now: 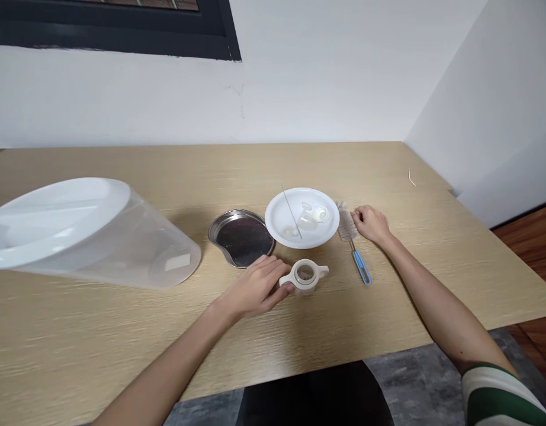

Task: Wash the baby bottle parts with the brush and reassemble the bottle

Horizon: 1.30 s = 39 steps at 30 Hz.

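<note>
My left hand (262, 287) pinches one side handle of a small two-handled baby bottle (305, 285) that stands upright on the table with its round mouth uncovered. My right hand (371, 223) rests on the table with curled fingers, beside the bristles of a bottle brush (360, 266) with a blue handle. Whether anything is inside those fingers is hidden. Behind the bottle is a white plate (275, 207) holding several clear and white bottle parts, among them what looks like a teat. A thin wire-like rod (291, 212) lies across the plate.
A kidney-shaped metal tray (243, 239) sits left of the plate, touching or close under its rim. Further left a large translucent container (135, 242) with a white rim stands on the wooden table (237, 171). A thin bent white piece (410, 177) lies far right.
</note>
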Motion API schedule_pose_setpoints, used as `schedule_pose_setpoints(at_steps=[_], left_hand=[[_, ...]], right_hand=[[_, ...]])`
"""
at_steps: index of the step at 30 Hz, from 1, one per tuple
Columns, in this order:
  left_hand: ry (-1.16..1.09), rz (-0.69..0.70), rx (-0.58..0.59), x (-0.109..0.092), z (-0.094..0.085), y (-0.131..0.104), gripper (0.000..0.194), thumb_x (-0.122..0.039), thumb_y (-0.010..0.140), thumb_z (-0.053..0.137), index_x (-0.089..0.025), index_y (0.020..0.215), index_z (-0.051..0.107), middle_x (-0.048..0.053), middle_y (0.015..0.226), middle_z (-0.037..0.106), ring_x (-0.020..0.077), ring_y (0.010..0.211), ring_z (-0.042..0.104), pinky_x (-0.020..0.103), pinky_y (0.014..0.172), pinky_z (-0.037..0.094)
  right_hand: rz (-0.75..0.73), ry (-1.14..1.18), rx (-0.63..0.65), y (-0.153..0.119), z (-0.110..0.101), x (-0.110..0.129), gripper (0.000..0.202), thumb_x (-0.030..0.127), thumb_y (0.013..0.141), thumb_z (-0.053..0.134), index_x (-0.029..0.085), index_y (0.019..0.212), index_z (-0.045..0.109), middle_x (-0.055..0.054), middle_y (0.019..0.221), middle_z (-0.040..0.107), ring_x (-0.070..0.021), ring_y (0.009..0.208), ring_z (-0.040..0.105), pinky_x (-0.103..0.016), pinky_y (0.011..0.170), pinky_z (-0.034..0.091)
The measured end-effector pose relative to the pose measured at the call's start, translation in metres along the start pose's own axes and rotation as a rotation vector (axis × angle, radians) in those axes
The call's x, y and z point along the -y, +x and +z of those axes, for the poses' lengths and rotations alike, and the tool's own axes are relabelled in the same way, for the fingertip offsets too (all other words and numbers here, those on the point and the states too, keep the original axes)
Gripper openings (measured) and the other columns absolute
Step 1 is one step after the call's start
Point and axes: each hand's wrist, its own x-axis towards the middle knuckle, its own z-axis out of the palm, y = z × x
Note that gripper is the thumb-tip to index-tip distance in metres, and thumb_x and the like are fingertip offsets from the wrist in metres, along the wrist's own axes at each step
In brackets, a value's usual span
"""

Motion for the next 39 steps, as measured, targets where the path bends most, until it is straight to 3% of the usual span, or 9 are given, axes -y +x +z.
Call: schedule_pose_setpoints(at_steps=[39], left_hand=[[0.015, -0.007, -0.001, -0.0027, -0.0011, 0.0013, 0.021, -0.037, 0.101, 0.047, -0.019, 0.096, 0.057, 0.004, 0.086, 0.066, 0.0189, 0.079, 0.062, 0.033, 0.075, 0.043]], right_hand=[[-0.025, -0.033, 0.014, -0.0018, -0.0015, 0.0035, 0.038, 0.042, 0.100, 0.038, 0.020, 0.086, 0.065, -0.010, 0.097, 0.069, -0.0213, 0.087, 0.061, -0.030, 0.068, 0.035]])
